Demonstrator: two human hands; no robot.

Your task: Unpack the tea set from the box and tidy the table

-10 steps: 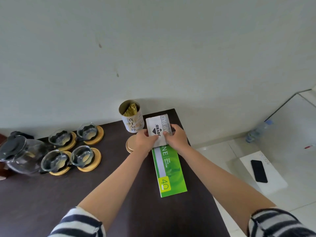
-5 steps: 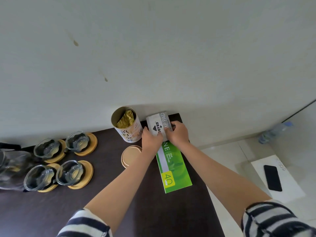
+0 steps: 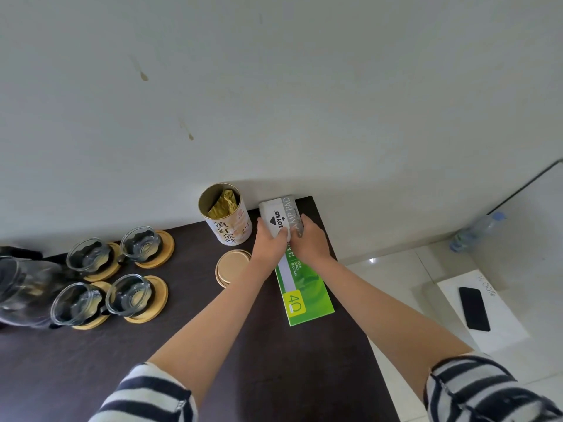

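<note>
Both hands push the stamp pad box to the far corner

Since a second ago the left hand (image 3: 271, 242) and right hand (image 3: 310, 239), each grasping the stamp pad box (image 3: 278, 216), have slid it along the green packet (image 3: 307, 292) toward the wall (image 3: 274, 86) at centre frame, so tidying looks nearly done. The unpacked tea set, glass cups (image 3: 106, 275) on wooden coasters and a teapot (image 3: 21, 287), sits at the left on the dark table (image 3: 152, 354). The open tea tin (image 3: 227, 214) stands just left of the box.

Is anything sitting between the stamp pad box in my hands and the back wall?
Nothing visible. Both hands hold the stamp pad box at the table's back edge, beside the open tea tin.
</note>
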